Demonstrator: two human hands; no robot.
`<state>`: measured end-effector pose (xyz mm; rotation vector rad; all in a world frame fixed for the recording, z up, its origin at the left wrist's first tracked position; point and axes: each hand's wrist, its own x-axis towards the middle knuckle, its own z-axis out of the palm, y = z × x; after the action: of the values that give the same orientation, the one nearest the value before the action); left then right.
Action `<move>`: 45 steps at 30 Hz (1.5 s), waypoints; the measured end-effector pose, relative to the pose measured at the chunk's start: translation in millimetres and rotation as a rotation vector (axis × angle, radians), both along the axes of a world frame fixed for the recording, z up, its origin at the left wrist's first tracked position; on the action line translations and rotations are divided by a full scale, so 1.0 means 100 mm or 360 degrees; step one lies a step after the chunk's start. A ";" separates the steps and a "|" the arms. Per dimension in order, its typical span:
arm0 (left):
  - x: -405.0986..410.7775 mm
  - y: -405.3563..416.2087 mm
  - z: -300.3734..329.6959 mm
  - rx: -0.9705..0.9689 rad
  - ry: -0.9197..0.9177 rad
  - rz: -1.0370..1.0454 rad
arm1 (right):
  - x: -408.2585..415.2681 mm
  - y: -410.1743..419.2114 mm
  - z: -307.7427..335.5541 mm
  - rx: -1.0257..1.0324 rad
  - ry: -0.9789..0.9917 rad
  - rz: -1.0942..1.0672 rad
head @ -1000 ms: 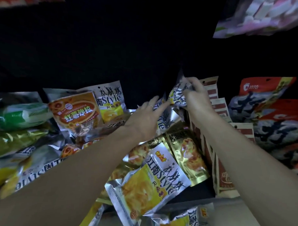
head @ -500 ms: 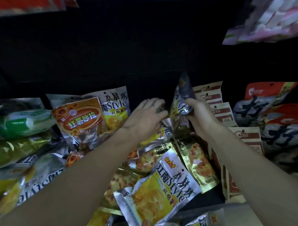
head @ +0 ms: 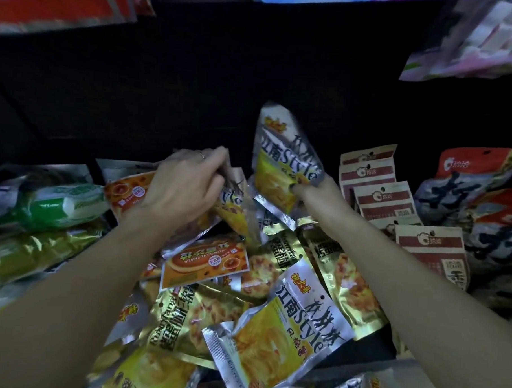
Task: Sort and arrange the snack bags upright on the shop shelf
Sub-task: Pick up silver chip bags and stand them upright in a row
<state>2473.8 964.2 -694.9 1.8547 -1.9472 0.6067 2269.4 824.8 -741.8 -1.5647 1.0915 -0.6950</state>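
Observation:
A jumble of snack bags covers the dark shelf. My right hand (head: 313, 190) grips a silver-and-yellow "Style" chip bag (head: 282, 162) by its lower corner and holds it upright above the pile. My left hand (head: 181, 187) reaches into the back of the heap, its fingers curled on the top edge of another silver "Style" bag (head: 234, 198). An orange bag (head: 205, 262) lies upside down just below my left wrist. Gold foil bags (head: 344, 285) and one more silver-and-yellow bag (head: 283, 336) lie flat in front.
Brown-and-cream packets (head: 378, 196) stand in a row on the right, with red-and-dark bags (head: 483, 209) beyond them. Green and yellow-green bags (head: 43, 205) lie stacked on the left. Pink-and-white bags (head: 475, 42) and red bags (head: 60, 3) hang above.
My right hand has lifted the silver-and-yellow bag up out of the pile and turned its front toward me. My left hand has moved left and back and closed on another silver bag.

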 end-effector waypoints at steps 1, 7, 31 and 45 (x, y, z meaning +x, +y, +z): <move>0.01 0.02 0.00 -0.0021 -0.0036 -0.0009 | 0.08 -0.01 0.03 -0.0019 -0.0016 0.0034; 0.02 -0.04 -0.07 0.0101 -0.0047 0.0079 | 0.46 -0.14 0.15 -0.0069 -0.0154 -0.0017; -0.03 -0.36 -0.27 0.0355 0.0013 0.0373 | 0.39 -0.36 -0.64 -0.0429 0.1509 0.0432; -0.12 -0.42 -0.23 0.0351 0.0245 0.0266 | 0.40 -0.28 -0.73 -0.0612 0.1458 0.0412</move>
<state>2462.0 922.4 -717.6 2.1452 -1.8337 0.2937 2309.3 796.7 -814.8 -2.4128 1.4010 0.0424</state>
